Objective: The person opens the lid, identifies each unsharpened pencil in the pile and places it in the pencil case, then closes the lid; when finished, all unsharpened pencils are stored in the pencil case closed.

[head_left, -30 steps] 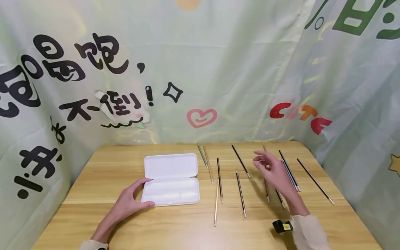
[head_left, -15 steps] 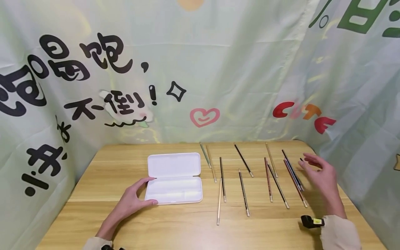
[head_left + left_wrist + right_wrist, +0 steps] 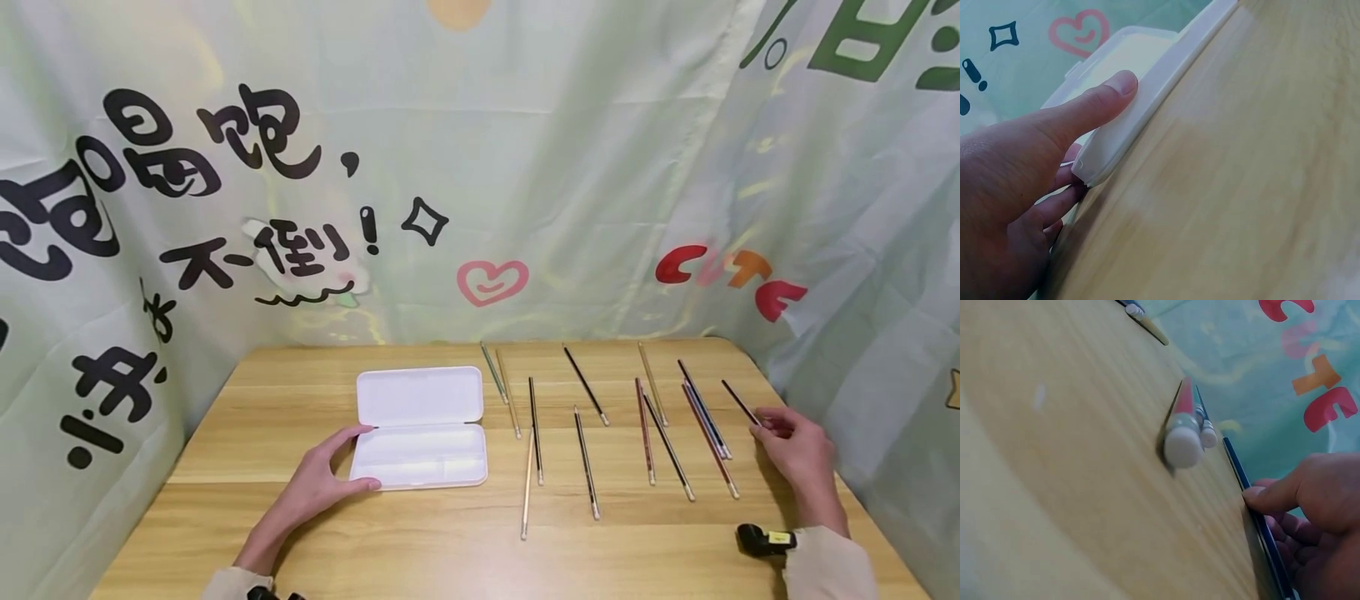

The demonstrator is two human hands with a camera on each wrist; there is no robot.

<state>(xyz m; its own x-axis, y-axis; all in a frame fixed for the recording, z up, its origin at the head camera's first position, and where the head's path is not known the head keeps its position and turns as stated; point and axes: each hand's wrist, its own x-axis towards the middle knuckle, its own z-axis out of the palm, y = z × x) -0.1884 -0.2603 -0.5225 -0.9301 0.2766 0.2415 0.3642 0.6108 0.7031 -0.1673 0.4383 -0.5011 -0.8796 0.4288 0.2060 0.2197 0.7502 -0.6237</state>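
Note:
An open white pencil case (image 3: pixel 420 427) lies on the wooden table (image 3: pixel 420 542), left of centre. My left hand (image 3: pixel 348 459) holds the case's left end, thumb on the near edge and index finger at the hinge. In the left wrist view the thumb (image 3: pixel 1110 94) presses the case's rim (image 3: pixel 1166 69). At the far right my right hand (image 3: pixel 768 423) pinches the near end of a dark pencil (image 3: pixel 738 402) that lies on the table. The right wrist view shows that hand's thumb (image 3: pixel 1272 494) on this dark blue pencil (image 3: pixel 1235 459).
Several more pencils lie spread between the case and my right hand, among them a red one (image 3: pixel 708 437) and a pale wooden one (image 3: pixel 527 483). A red pencil's white end (image 3: pixel 1182 444) lies close to my right hand. Printed green cloth walls surround the table.
My right hand moved from above the middle pencils to the table's right side, came down, and closed its fingers on the outermost dark pencil. My left hand stayed on the case.

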